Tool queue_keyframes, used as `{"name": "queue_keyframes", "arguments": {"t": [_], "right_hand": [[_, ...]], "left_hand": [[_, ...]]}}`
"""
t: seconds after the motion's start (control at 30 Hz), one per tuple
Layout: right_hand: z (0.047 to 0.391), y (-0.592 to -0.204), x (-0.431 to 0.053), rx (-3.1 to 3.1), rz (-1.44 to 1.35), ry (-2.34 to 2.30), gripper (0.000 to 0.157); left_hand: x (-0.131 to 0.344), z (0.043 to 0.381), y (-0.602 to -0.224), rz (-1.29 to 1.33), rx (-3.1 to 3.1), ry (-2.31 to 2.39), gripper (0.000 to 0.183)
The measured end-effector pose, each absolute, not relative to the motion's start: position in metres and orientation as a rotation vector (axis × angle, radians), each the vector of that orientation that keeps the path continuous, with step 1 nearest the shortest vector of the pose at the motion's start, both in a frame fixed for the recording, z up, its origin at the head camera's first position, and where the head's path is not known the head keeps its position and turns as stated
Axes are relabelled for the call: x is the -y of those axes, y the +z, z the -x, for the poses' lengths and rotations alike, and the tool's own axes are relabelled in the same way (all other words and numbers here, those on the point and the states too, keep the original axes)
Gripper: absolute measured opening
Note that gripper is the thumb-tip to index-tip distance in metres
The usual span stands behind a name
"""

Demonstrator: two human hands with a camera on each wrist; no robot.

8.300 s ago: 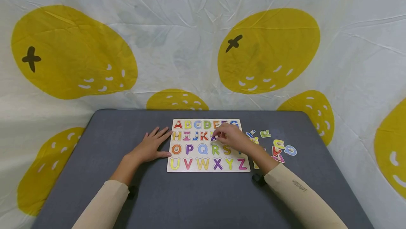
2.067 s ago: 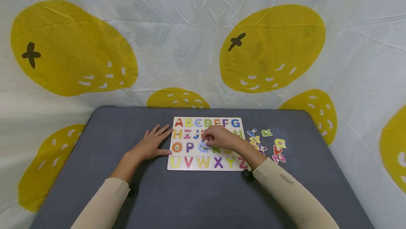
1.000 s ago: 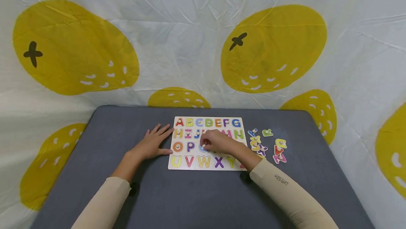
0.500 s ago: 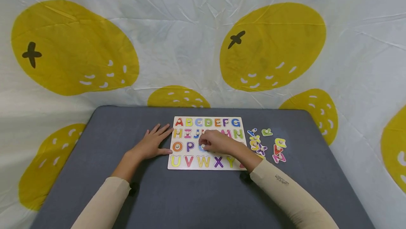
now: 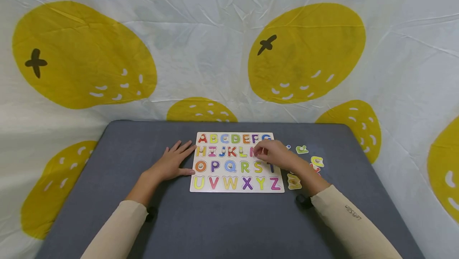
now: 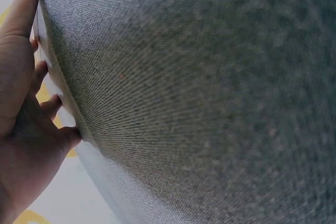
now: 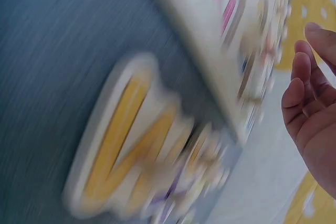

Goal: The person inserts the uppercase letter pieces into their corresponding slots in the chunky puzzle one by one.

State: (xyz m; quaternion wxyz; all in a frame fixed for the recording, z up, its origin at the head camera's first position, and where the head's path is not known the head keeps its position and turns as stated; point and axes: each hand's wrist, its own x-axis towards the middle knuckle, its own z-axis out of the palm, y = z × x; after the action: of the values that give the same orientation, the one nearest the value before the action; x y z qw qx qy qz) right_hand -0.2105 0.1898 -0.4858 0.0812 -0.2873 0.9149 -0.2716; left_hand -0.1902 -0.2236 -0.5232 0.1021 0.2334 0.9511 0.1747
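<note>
A wooden alphabet puzzle board [image 5: 236,173] lies on the table, with knobbed letters in its upper rows and the blue Q piece [image 5: 230,166] in its place. My left hand [image 5: 174,164] lies spread at the board's left edge, its thumb and fingertips on the rim. Over the right part of the board, near the M and N, my right hand [image 5: 275,153] hovers with fingers loosely curled. The right wrist view shows nothing between those fingers. Beneath that wrist is a yellow W piece [image 5: 294,181], blurred in the right wrist view.
Right of the board lie loose letter pieces: a green R piece [image 5: 302,150], a yellow U piece [image 5: 317,161] and a red V piece [image 5: 315,167], partly behind my forearm. More pieces are hidden there. A lemon-print cloth [image 5: 201,51] hangs behind the grey table [image 5: 222,227].
The blue Q piece, earlier on the table and then in my right hand, now sits in the board, let go. My right hand has moved right. My left hand has stayed put.
</note>
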Motion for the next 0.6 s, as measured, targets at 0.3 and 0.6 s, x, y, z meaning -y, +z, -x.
{"name": "queue_keyframes", "arguments": {"t": [0.3, 0.6], "right_hand": [[0.208, -0.49, -0.264, -2.904, 0.711, -0.799, 0.017], [0.208, -0.489, -0.316, -2.984, 0.564, -0.744, 0.023]], "left_hand": [[0.223, 0.189, -0.521, -0.683, -2.803, 0.522, 0.096], [0.222, 0.188, -0.517, -0.667, -2.793, 0.521, 0.097]]}}
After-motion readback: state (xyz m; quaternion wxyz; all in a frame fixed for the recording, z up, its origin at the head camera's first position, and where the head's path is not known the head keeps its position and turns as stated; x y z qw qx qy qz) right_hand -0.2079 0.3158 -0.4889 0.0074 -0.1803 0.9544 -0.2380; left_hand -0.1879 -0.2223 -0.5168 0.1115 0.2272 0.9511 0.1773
